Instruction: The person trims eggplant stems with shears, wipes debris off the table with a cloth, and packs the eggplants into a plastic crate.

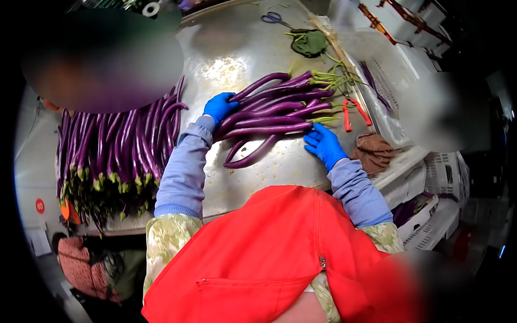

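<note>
Long purple eggplants point(274, 112) lie in a loose bunch on the metal table, stem ends to the right. My left hand point(219, 106), in a blue glove, is closed around the left ends of several of them; its palm side is hidden. By the lowest stems is my right hand point(324, 144), also blue-gloved. Its fingers are apart and bent, close to a green stem, with nothing visible held; whether a fingertip touches the stem I cannot tell. One curved eggplant point(254, 157) lies below the bunch, nearest to me.
Red-handled clippers point(347, 116) and a brown cloth point(372, 153) lie at the table's right edge. Scissors point(274, 19) and a dark green cloth-like item point(308, 43) are farther back. A long row of eggplants point(116, 142) fills the left. White crates point(425, 215) stand right.
</note>
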`<action>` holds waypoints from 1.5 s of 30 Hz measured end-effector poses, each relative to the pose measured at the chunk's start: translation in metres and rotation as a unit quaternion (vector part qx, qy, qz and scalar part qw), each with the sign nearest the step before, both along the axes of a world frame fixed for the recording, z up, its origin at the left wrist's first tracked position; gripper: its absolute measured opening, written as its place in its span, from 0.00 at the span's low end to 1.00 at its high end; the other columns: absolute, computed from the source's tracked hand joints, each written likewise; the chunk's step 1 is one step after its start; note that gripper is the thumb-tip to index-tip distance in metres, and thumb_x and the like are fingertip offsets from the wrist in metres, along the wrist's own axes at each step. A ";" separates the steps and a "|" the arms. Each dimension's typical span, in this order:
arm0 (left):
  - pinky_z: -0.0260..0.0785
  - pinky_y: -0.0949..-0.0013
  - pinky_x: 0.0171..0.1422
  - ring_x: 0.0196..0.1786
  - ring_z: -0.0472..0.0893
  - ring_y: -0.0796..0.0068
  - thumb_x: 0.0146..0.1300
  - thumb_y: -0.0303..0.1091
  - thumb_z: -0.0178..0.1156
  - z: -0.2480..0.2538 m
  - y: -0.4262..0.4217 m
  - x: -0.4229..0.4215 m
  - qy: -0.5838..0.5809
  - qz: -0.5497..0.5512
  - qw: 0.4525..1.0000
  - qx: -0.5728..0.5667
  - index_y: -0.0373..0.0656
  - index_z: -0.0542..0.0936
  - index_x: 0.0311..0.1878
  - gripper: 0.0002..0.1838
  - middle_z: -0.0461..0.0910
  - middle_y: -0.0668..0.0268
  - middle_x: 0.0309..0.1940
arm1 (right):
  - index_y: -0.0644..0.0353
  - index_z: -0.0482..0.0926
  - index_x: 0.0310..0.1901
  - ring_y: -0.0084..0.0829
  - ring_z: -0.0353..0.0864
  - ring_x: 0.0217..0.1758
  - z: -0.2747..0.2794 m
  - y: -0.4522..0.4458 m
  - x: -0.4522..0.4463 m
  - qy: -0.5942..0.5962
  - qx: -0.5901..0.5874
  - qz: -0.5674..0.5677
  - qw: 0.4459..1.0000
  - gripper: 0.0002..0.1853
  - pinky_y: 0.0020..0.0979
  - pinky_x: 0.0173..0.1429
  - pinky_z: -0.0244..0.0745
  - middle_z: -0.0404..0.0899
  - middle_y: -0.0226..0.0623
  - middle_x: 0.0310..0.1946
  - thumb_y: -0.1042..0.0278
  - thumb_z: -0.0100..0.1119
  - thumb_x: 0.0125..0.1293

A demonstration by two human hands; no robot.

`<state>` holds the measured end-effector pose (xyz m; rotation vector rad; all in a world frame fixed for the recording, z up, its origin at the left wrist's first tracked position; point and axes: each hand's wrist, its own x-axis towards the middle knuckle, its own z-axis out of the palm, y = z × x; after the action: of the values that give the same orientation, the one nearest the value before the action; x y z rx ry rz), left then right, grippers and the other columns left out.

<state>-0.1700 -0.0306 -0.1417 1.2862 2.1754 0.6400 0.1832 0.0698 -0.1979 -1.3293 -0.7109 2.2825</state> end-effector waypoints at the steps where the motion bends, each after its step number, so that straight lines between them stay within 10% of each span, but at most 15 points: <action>1: 0.70 0.63 0.60 0.53 0.81 0.59 0.59 0.47 0.62 0.000 0.003 0.003 0.004 0.018 1.000 0.007 0.49 0.79 0.58 0.25 0.82 0.56 0.49 | 0.49 0.72 0.58 0.39 0.76 0.54 0.003 -0.006 -0.001 -0.003 0.006 0.010 1.000 0.24 0.46 0.55 0.71 0.75 0.37 0.53 0.48 0.58 0.63; 8: 0.66 0.63 0.65 0.61 0.76 0.54 0.63 0.50 0.60 -0.013 0.034 -0.003 0.040 -0.106 0.993 0.011 0.47 0.67 0.69 0.33 0.75 0.51 0.59 | 0.53 0.71 0.60 0.36 0.79 0.51 0.022 -0.023 0.002 -0.036 0.027 0.066 0.997 0.26 0.38 0.54 0.74 0.77 0.38 0.54 0.50 0.57 0.64; 11: 0.61 0.65 0.69 0.67 0.70 0.59 0.65 0.51 0.59 -0.004 0.014 -0.008 -0.089 0.018 0.994 0.059 0.47 0.62 0.72 0.36 0.69 0.51 0.66 | 0.53 0.70 0.61 0.32 0.81 0.45 0.031 -0.024 0.012 -0.039 0.065 0.047 0.996 0.25 0.33 0.50 0.74 0.81 0.33 0.48 0.54 0.58 0.65; 19: 0.49 0.67 0.77 0.72 0.62 0.71 0.75 0.38 0.45 -0.099 -0.131 0.003 -0.194 0.329 0.839 0.388 0.35 0.62 0.70 0.25 0.63 0.60 0.70 | 0.55 0.69 0.61 0.44 0.77 0.54 0.025 -0.016 0.015 0.002 0.056 -0.047 0.997 0.26 0.44 0.57 0.74 0.72 0.44 0.58 0.55 0.59 0.65; 25: 0.58 0.69 0.70 0.64 0.70 0.74 0.71 0.44 0.52 -0.052 -0.083 0.075 -0.431 0.326 0.721 0.434 0.39 0.66 0.68 0.28 0.70 0.61 0.64 | 0.56 0.67 0.61 0.52 0.74 0.57 -0.004 -0.010 -0.013 0.061 -0.053 -0.014 0.997 0.26 0.50 0.58 0.73 0.72 0.50 0.57 0.53 0.57 0.66; 30: 0.63 0.69 0.65 0.57 0.70 0.74 0.67 0.33 0.57 -0.010 -0.077 0.116 -0.365 0.218 0.839 0.338 0.43 0.60 0.73 0.32 0.73 0.65 0.52 | 0.56 0.66 0.64 0.54 0.71 0.62 0.005 -0.018 -0.006 0.096 -0.062 -0.022 0.993 0.28 0.53 0.63 0.68 0.70 0.53 0.59 0.52 0.56 0.66; 34: 0.48 0.51 0.74 0.71 0.59 0.47 0.57 0.32 0.64 0.002 -0.090 0.144 0.197 0.169 0.898 0.355 0.43 0.65 0.70 0.35 0.60 0.52 0.70 | 0.56 0.65 0.66 0.53 0.70 0.63 -0.001 -0.017 -0.004 0.097 -0.063 -0.018 0.993 0.30 0.51 0.65 0.67 0.69 0.53 0.60 0.50 0.55 0.67; 39: 0.40 0.41 0.76 0.74 0.56 0.51 0.52 0.37 0.64 -0.026 -0.092 0.205 0.338 -0.196 0.897 0.205 0.56 0.66 0.70 0.38 0.56 0.59 0.73 | 0.53 0.65 0.66 0.46 0.71 0.63 0.003 -0.028 -0.002 0.058 -0.036 0.036 0.997 0.30 0.45 0.66 0.64 0.71 0.46 0.61 0.47 0.52 0.67; 42: 0.51 0.43 0.70 0.69 0.64 0.52 0.59 0.30 0.54 -0.036 -0.072 0.177 0.337 -0.187 0.887 0.255 0.53 0.75 0.60 0.23 0.67 0.60 0.65 | 0.53 0.72 0.58 0.37 0.81 0.50 0.017 -0.041 0.001 0.019 0.012 0.090 0.996 0.22 0.36 0.50 0.78 0.79 0.42 0.51 0.51 0.54 0.68; 45: 0.52 0.45 0.68 0.64 0.67 0.51 0.56 0.27 0.57 -0.013 -0.044 0.156 0.324 -0.192 0.894 0.242 0.51 0.78 0.54 0.20 0.71 0.61 0.57 | 0.55 0.66 0.67 0.28 0.78 0.51 0.085 -0.068 0.029 0.033 0.201 0.142 0.969 0.26 0.31 0.57 0.73 0.78 0.35 0.53 0.55 0.53 0.70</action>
<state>-0.0143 -0.0744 -0.1544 2.4109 2.1968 0.6740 0.2117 0.0014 -0.1131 -1.0089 -1.3304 2.2138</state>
